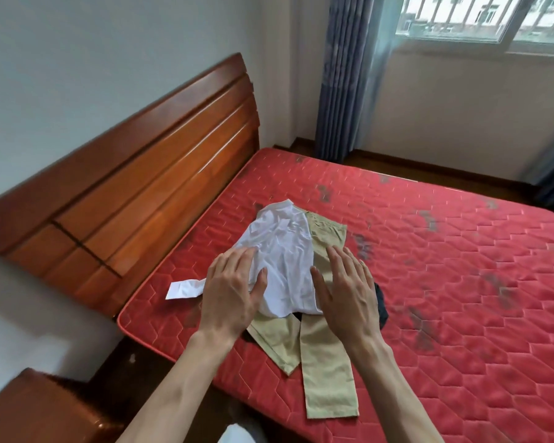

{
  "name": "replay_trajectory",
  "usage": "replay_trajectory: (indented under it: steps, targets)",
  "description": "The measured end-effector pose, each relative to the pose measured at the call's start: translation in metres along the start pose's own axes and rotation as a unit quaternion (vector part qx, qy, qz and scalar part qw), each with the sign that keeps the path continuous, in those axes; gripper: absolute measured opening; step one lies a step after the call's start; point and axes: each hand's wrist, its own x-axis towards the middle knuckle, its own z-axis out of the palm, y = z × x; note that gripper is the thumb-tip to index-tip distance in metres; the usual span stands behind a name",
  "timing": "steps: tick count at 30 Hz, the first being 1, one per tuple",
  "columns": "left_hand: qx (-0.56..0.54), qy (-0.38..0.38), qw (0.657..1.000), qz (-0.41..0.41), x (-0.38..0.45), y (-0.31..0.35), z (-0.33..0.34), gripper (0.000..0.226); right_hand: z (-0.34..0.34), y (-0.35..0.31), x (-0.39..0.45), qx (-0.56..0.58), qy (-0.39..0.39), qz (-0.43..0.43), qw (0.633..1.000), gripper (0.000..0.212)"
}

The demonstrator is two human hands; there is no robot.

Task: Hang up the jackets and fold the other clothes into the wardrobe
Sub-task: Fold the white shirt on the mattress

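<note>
Two hands are reaching out over a small heap of clothes on the red quilted mattress (445, 266), and we are looking down on them from above. Our left hand (231, 295) is lying with its fingers straight and slightly spread, palm down, over the left side of the white shirt (285, 251); whether the palm is pressing on the cloth or only hovering over it, we cannot tell. Our right hand (349, 292) is likewise flat and wide, its fingers straight and together, reaching over the line where the shirt's right edge meets the khaki trousers (327, 362). Neither hand is gripping anything.

The shirt is lying crumpled on top of the trousers, not far from the mattress edge that runs along the wooden headboard (135, 174). One white sleeve (186, 289) is trailing out to the left from under our left hand, flat on the mattress near its front left corner. The trousers are showing their waistband beyond the shirt, on its right, while both legs are running out toward us; the right leg is reaching almost to the front edge of the mattress, and the left one is stopping shorter. A dark garment (381, 305) is peeking out just beside our right hand, and a dark strip is showing under the shirt's hem between the trouser legs.

Blue curtains (343, 91) are hanging beyond the far corner of the mattress, beside a barred window (486, 17).
</note>
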Motion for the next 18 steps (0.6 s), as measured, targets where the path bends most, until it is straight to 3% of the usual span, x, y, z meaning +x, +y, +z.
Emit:
replay_trajectory:
  steps: [18]
  targets:
    - [-0.026, -0.070, 0.997, -0.011, 0.216, -0.159, 0.094, 0.052, 0.123, -0.045, 0.225, -0.023, -0.019, 0.065, 0.997, 0.061]
